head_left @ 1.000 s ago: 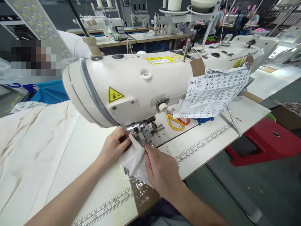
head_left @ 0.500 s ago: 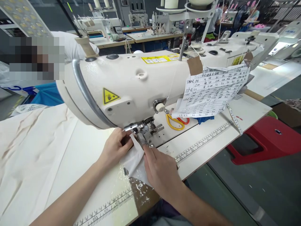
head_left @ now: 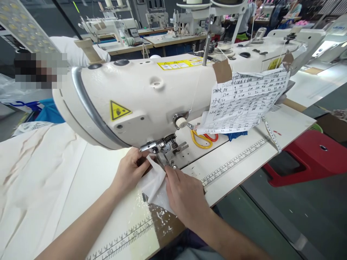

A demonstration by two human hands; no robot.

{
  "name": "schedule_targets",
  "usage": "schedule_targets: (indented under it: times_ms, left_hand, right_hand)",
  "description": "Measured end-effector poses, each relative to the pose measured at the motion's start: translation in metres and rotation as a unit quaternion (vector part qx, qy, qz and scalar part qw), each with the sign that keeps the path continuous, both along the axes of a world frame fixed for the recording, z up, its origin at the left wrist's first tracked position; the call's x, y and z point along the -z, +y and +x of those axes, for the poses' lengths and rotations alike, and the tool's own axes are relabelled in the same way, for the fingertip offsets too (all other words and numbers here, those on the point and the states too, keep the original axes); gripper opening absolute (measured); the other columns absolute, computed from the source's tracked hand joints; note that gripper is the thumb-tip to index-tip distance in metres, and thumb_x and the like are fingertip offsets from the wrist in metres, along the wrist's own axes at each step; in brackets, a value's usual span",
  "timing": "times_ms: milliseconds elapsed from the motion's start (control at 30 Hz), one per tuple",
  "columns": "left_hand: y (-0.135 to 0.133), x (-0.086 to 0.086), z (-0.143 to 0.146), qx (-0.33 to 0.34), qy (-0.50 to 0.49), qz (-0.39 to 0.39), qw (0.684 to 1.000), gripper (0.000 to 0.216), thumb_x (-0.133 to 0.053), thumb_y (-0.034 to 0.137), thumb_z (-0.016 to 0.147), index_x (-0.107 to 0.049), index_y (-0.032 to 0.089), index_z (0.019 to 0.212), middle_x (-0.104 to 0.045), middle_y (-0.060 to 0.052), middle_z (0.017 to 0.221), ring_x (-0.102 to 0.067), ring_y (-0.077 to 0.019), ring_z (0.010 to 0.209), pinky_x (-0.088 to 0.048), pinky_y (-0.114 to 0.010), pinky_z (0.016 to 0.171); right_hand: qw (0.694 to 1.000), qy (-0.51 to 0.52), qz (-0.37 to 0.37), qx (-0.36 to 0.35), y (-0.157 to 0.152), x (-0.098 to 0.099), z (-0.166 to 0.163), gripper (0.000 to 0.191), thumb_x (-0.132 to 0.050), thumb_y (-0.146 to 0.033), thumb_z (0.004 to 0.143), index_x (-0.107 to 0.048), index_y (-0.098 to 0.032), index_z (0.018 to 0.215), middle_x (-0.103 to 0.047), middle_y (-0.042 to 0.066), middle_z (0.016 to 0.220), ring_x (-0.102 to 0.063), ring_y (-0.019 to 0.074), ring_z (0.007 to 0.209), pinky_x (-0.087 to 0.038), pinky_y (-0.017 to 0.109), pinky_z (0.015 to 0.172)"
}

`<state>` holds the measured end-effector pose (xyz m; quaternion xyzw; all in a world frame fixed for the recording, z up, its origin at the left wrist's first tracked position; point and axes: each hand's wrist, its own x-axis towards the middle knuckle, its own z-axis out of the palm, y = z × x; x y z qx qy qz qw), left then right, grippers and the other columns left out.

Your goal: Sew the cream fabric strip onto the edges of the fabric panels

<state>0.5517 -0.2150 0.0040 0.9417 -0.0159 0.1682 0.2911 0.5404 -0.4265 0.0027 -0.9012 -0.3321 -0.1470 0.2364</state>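
Note:
A small piece of white fabric (head_left: 155,184) lies in front of the sewing machine (head_left: 130,97), its upper edge at the presser foot (head_left: 162,157). My left hand (head_left: 132,168) pinches the fabric's far left side close to the needle area, its fingertips partly hidden under the machine head. On the near right side, my right hand (head_left: 185,193) has thumb and fingers closed on the same fabric, just before the foot. Between my hands the fabric rises in a fold. The needle itself is too small to make out.
Yellow-handled scissors (head_left: 201,141) lie behind the needle area. A handwritten sheet (head_left: 244,101) is taped to the machine arm. White fabric (head_left: 32,180) covers the table's left side. A tape measure (head_left: 271,135) hangs at the right; a red stool (head_left: 311,157) stands beyond the edge.
The view has shifted slightly, so the machine sits a little further left. Both hands keep their hold on the fabric, with hardly any movement.

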Motion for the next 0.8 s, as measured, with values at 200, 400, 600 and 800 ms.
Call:
schedule_targets:
  times_ms: [200, 400, 600, 800]
  left_hand:
    - [0.001, 0.000, 0.001, 0.095, -0.119, 0.103, 0.983, 0.017, -0.053, 0.024, 0.094, -0.069, 0.019, 0.087, -0.071, -0.006, 0.090, -0.065, -0.0210, 0.085, -0.054, -0.032, 0.072]
    - [-0.001, -0.019, -0.009, 0.197, -0.100, 0.218, 0.950, 0.028, -0.046, 0.012, 0.093, -0.071, 0.011, 0.106, -0.068, -0.014, 0.106, -0.064, -0.0234, 0.092, -0.059, -0.036, 0.077]
    - [-0.024, -0.021, -0.025, 0.149, -0.090, 0.300, 0.938, 0.035, -0.042, 0.010, 0.093, -0.070, 0.001, 0.111, -0.066, -0.019, 0.107, -0.060, -0.0291, 0.096, -0.062, -0.043, 0.079]
    - [-0.041, -0.012, -0.038, 0.098, -0.080, 0.308, 0.943, 0.039, -0.043, 0.014, 0.094, -0.065, -0.003, 0.122, -0.067, -0.021, 0.123, -0.057, -0.0318, 0.113, -0.060, -0.046, 0.094]
  right_hand:
    - [1.000, -0.019, -0.017, 0.014, 0.004, 0.000, 0.000, 0.029, -0.053, -0.010, 0.094, -0.060, -0.010, 0.122, -0.075, 0.007, 0.086, -0.070, 0.0195, 0.065, -0.047, 0.030, 0.049]
    - [0.998, 0.033, 0.044, -0.007, -0.026, -0.002, -0.035, 0.029, -0.045, -0.011, 0.097, -0.055, -0.012, 0.124, -0.076, 0.009, 0.092, -0.074, 0.0211, 0.070, -0.050, 0.029, 0.053]
    - [0.982, 0.174, 0.063, -0.042, -0.074, 0.007, -0.076, 0.029, -0.040, -0.012, 0.096, -0.049, -0.020, 0.123, -0.075, 0.004, 0.085, -0.075, 0.0209, 0.071, -0.048, 0.024, 0.046]
    - [0.986, 0.136, 0.060, -0.074, -0.084, 0.006, -0.070, 0.040, -0.038, -0.011, 0.099, -0.044, -0.019, 0.138, -0.075, 0.009, 0.107, -0.076, 0.0215, 0.085, -0.058, 0.026, 0.063]
